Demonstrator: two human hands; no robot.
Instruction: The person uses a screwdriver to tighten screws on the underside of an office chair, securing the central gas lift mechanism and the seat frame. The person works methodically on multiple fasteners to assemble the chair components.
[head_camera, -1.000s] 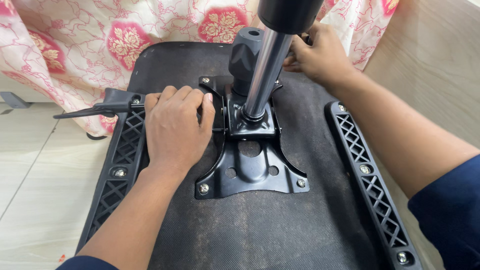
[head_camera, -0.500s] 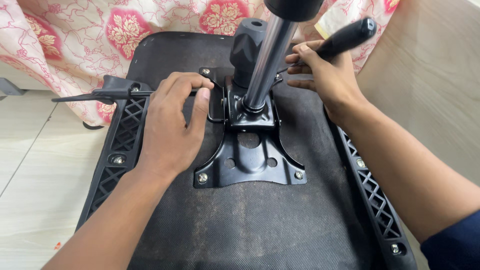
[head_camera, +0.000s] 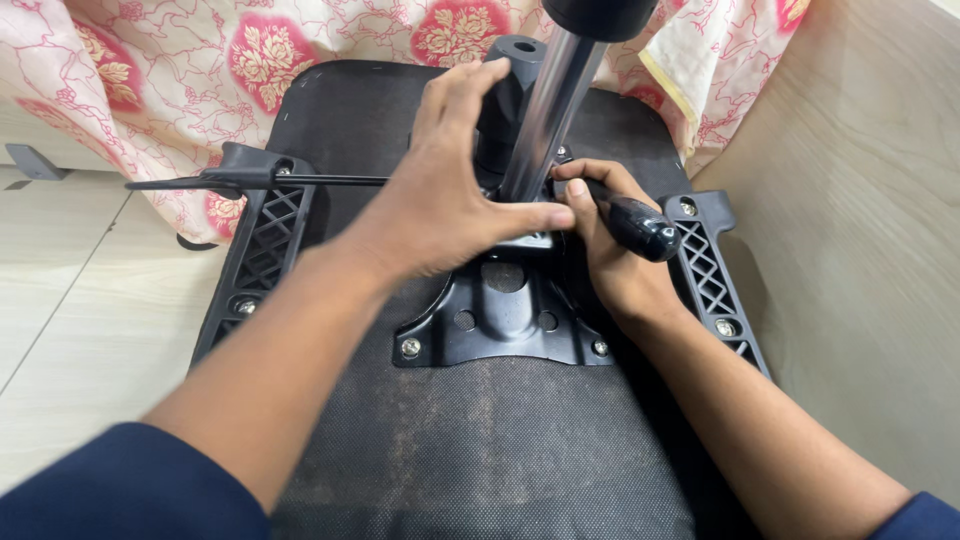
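Two bare hands over an upturned chair seat (head_camera: 480, 450): left hand (head_camera: 450, 205) spread flat, fingers open, on the black metal mechanism plate (head_camera: 500, 325) (bolted at its corners); right hand (head_camera: 610, 250) closed round a black-handled screwdriver (head_camera: 635, 225) beside the chrome column (head_camera: 545, 120); floral cloth (head_camera: 170, 90) beyond.

Both forearms were bare, and dark navy sleeves were pushed up near the elbows. The left hand (head_camera: 455, 200) and right hand (head_camera: 610, 250) wore no gloves, rings or watch.
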